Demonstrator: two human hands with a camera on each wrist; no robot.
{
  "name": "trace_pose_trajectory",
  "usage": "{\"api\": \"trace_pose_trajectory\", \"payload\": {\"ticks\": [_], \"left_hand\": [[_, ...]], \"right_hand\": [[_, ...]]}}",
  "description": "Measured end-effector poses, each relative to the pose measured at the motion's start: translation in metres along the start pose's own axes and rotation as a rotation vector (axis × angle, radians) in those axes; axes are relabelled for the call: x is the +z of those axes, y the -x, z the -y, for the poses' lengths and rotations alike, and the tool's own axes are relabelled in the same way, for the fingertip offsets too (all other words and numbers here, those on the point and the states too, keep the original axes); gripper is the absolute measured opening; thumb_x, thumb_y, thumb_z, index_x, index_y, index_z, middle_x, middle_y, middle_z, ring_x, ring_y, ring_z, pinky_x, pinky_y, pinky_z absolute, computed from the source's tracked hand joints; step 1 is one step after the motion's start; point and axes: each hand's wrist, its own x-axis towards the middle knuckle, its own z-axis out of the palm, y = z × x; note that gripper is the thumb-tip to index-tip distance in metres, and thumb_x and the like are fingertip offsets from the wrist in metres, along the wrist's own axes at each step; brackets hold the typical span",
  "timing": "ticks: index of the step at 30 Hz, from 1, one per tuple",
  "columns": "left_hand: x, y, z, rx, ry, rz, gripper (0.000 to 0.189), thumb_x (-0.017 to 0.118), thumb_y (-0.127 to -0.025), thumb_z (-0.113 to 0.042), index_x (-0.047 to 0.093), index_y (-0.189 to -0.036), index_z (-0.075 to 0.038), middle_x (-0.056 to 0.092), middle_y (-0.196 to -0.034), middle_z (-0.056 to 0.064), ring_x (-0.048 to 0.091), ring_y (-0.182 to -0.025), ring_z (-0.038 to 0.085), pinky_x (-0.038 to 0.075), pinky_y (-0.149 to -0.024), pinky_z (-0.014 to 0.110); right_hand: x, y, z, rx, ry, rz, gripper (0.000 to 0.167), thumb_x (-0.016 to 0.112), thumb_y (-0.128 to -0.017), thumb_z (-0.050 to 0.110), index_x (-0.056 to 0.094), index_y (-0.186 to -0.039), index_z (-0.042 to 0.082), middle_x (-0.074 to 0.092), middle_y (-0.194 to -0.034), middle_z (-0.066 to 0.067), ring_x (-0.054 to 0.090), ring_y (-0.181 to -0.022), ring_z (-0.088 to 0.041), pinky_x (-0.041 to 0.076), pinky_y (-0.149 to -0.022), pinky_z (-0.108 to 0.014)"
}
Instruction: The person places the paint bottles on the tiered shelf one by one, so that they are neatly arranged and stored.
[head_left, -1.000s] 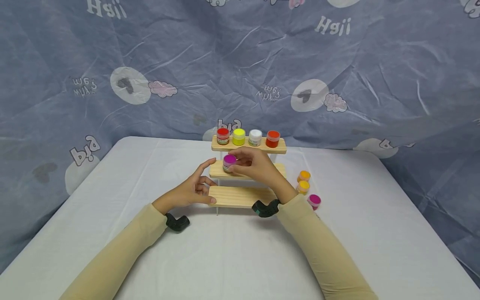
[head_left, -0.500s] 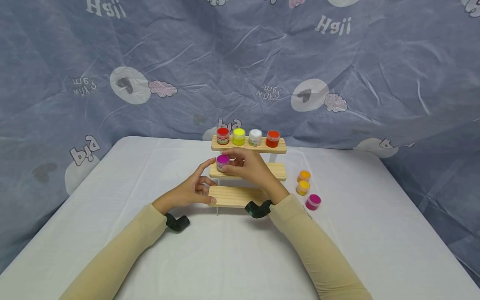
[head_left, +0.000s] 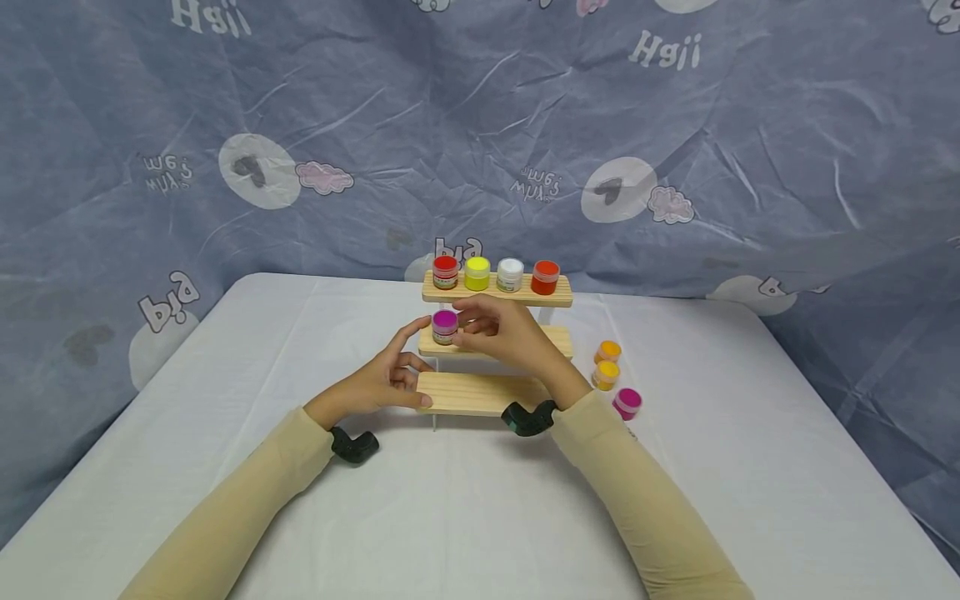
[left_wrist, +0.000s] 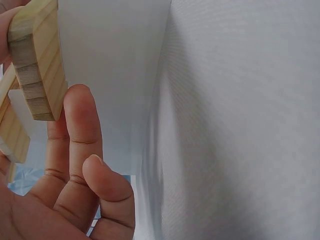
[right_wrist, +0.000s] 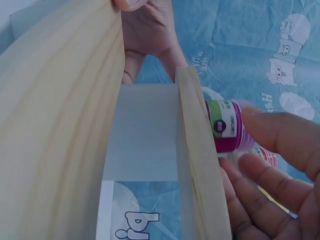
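**Purple-filled clear plastic jar [head_left: 445, 327] at the nine-o'clock end of the middle shelf [head_left: 557, 340]**

Red [head_left: 446, 272], yellow [head_left: 477, 274], white [head_left: 510, 275] and orange-red [head_left: 545, 277] jars line the pale-wood stand's [head_left: 480, 393] top shelf. At its four o'clock sit two orange jars [head_left: 606, 377] and one magenta jar [head_left: 627, 403]. The left hand [head_left: 381, 382] grips the bottom shelf's end. The right wrist view reveals a green-and-white label [right_wrist: 223, 119]. Half a second ago the right hand [head_left: 512, 335] pinched the purple jar; now its fingers stand parted at three o'clock.
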Motion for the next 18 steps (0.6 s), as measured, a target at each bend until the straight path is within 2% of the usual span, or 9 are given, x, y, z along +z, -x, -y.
{"api": "trace_pose_trajectory", "payload": {"ticks": [7, 12, 18], "left_hand": [[0.0, 0.0, 0.0, 0.004, 0.008, 0.0, 0.122, 0.084, -0.088, 0.001, 0.002, -0.175, -0.025, 0.063, -0.125, 0.022, 0.067, -0.083, 0.02, 0.047, -0.069, 0.026], [-0.001, -0.001, 0.002, 0.031, 0.012, 0.008, 0.122, 0.086, -0.089, -0.004, 0.002, -0.175, -0.022, 0.063, -0.124, 0.022, 0.068, -0.083, 0.019, 0.046, -0.069, 0.026], [-0.001, -0.001, 0.002, 0.013, 0.013, -0.003, 0.122, 0.085, -0.088, -0.001, 0.002, -0.175, -0.024, 0.062, -0.126, 0.024, 0.067, -0.083, 0.02, 0.046, -0.069, 0.026]], "right_hand": [[-0.014, 0.006, -0.012, -0.031, -0.064, 0.082, 0.047, 0.078, -0.096, -0.002, 0.065, -0.141, -0.008, 0.072, -0.131, -0.022, 0.071, -0.117, -0.035, 0.057, -0.103, -0.041], [-0.024, 0.013, -0.018, -0.053, -0.057, 0.144, 0.045, 0.079, -0.097, 0.0, 0.065, -0.14, -0.008, 0.069, -0.137, -0.023, 0.069, -0.124, -0.036, 0.054, -0.108, -0.042], [-0.036, 0.022, -0.019, -0.029, -0.062, 0.184, 0.044, 0.077, -0.099, 0.001, 0.065, -0.14, -0.007, 0.07, -0.137, -0.021, 0.069, -0.125, -0.034, 0.055, -0.107, -0.04]]}}
